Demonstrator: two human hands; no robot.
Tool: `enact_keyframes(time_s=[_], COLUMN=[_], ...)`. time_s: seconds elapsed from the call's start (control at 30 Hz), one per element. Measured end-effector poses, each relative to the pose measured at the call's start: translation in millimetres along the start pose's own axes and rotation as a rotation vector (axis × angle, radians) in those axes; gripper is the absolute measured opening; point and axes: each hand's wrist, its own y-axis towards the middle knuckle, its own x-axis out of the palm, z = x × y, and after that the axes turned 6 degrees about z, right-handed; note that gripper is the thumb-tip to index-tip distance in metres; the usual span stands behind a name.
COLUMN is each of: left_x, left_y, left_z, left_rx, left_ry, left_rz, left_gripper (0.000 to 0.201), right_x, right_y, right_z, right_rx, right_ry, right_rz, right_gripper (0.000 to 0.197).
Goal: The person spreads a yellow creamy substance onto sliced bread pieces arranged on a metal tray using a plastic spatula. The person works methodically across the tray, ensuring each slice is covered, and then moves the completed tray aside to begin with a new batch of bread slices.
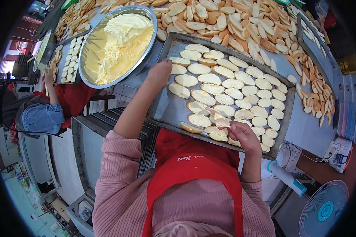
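A metal baking tray lies tilted in front of me, carrying rows of oval bread slices with pale cream on their tops. At the tray's left rim, near the far corner, my left hand is closed round the edge. My right hand pinches a flat, cream-smeared spreader over the slices nearest me; the fingers partly hide its handle end. Left of the tray stands a big steel bowl of pale yellow cream.
Loose bread slices are heaped across the table behind the tray. At the left, a co-worker in a blue sleeve stands by another tray of slices. Stacked trays are below my left arm. A fan stands at the lower right.
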Motion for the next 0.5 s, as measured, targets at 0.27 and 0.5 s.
enact_keyframes(time_s=[0.27,0.5], left_x=[-23.8,-5.4], left_y=[-30.8,-77.8], left_z=[10.3,45.4], left_rx=[-0.153,-0.201], left_ry=[-0.082,-0.118], left_rz=[0.019,-0.017], left_gripper=[0.031,0.032], right_x=[-4.7,-4.9], right_y=[0.1,5.4], right_z=[7.1,7.8], right_rx=[0.008,0.008], right_ry=[0.031,0.037], right_rz=[-0.024,-0.043], right_gripper=[0.042,0.042])
